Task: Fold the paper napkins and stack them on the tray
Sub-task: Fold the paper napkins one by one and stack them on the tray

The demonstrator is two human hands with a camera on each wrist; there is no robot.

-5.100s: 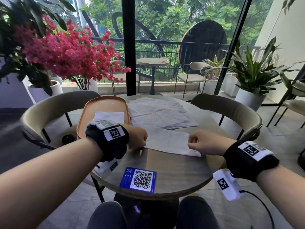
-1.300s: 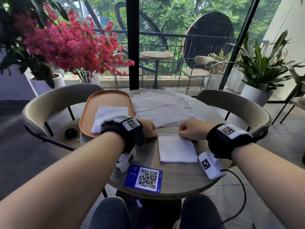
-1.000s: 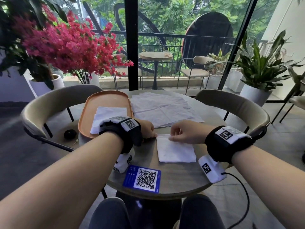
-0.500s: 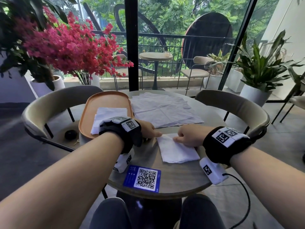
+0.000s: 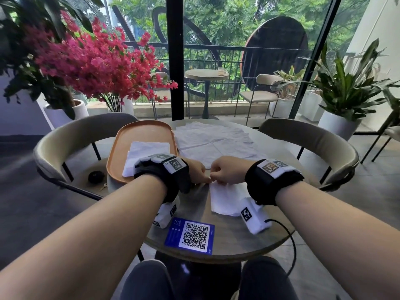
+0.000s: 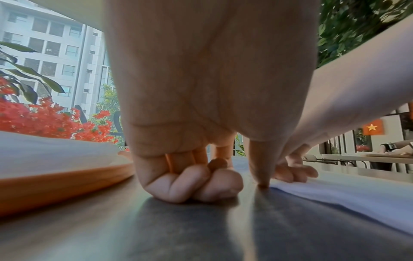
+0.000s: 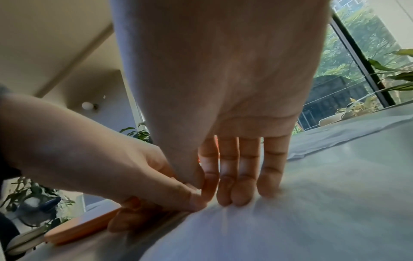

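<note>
A folded white napkin (image 5: 225, 199) lies on the round table (image 5: 227, 239) in front of me. My left hand (image 5: 198, 173) rests at its far left corner with the fingers curled into the palm, knuckles on the table (image 6: 190, 192). Its thumb tip (image 6: 263, 183) presses down at the napkin's edge (image 6: 335, 199). My right hand (image 5: 225, 169) meets it there; its fingertips (image 7: 236, 197) press on the napkin (image 7: 312, 220), thumb against the index finger. The orange tray (image 5: 140, 129) at the left holds a folded napkin (image 5: 147, 151).
Several unfolded napkins (image 5: 212, 141) are spread over the far half of the table. A blue QR card (image 5: 190, 236) lies near the front edge. Beige chairs (image 5: 313, 139) stand left and right. Potted plants and red flowers (image 5: 97, 61) are behind.
The napkin has gone from a wide half-fold to a small square. My right hand has slid left along its far edge until it meets the left hand, which stayed put.
</note>
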